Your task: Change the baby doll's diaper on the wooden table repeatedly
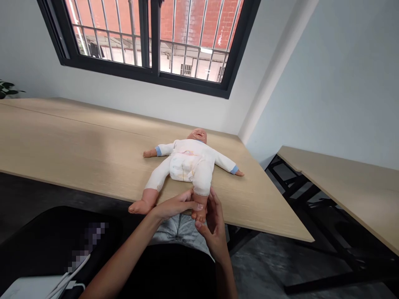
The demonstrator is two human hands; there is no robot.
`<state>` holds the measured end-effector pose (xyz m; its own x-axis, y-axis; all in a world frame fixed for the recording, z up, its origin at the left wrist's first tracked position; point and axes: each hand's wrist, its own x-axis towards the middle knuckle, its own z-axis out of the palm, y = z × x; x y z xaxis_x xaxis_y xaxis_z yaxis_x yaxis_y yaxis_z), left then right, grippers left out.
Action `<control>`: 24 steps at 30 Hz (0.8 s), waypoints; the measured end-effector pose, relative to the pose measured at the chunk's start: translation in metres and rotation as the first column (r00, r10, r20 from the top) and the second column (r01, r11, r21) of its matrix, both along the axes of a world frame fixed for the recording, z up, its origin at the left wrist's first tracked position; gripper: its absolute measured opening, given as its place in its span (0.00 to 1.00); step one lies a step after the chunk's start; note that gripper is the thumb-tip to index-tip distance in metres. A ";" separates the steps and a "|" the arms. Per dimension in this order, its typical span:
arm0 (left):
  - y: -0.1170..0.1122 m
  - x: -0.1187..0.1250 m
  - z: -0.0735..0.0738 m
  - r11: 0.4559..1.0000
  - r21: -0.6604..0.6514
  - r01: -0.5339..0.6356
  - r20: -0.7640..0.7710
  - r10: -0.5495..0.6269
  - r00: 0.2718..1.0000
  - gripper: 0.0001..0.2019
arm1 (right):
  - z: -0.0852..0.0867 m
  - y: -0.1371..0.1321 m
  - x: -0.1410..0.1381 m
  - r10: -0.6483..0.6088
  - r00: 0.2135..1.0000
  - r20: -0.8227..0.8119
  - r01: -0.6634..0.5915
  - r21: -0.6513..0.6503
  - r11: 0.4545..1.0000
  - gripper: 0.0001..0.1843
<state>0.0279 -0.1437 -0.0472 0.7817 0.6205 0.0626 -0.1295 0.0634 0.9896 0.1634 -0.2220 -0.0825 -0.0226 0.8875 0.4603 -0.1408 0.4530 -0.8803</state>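
Note:
A baby doll [199,151] in a white outfit with blue cuffs lies on its back on the wooden table [255,199], its head toward the window. Around its hips is a white diaper [181,167]. My left hand [176,205] is closed round the ankle of the doll's leg on the right side, thumb across the top of the foot. On the other side of that same foot, my right hand [214,222] curves with its thumb at the toes and its fingers beside the ankle. The doll's other bare foot [145,202] rests at the table's front edge.
A second table [343,182] with black legs stands to the right, across a gap. Behind the table are a wall and a barred window [152,41]. At the lower left, a white device with cables [40,286] lies on a black chair [56,236].

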 end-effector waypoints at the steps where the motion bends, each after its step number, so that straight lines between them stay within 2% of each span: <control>1: 0.000 0.000 0.001 1.000 0.006 0.024 0.007 -0.024 1.000 0.14 | -0.001 0.000 0.000 -0.011 1.000 0.009 0.011 0.004 1.000 0.40; 6: -0.003 0.000 0.004 0.999 -0.020 0.043 0.010 -0.043 0.999 0.17 | -0.007 0.004 0.001 -0.056 0.997 0.046 0.055 0.013 0.998 0.41; 12: -0.007 -0.001 0.009 0.998 0.000 0.056 0.068 -0.056 0.996 0.11 | -0.012 0.006 0.002 -0.094 0.994 0.056 0.093 0.015 0.996 0.40; 18: -0.006 0.000 0.012 0.997 0.031 0.065 0.044 -0.066 0.997 0.12 | -0.010 0.006 0.000 -0.080 0.996 0.025 0.080 0.015 0.997 0.40; 22: -0.005 0.002 0.007 0.996 -0.005 0.088 0.067 -0.087 0.994 0.14 | -0.005 0.004 -0.002 -0.077 0.997 0.001 0.077 -0.011 0.997 0.39; 24: -0.006 0.002 0.005 0.999 -0.009 0.053 0.073 -0.052 0.996 0.14 | -0.003 0.002 -0.002 -0.075 0.997 -0.025 0.074 -0.019 0.997 0.40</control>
<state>0.0298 -0.1498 -0.0423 0.8070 0.5796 0.1136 -0.1972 0.0831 0.9768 0.1609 -0.2198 -0.0855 0.0555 0.8946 0.4434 -0.1302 0.4468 -0.8851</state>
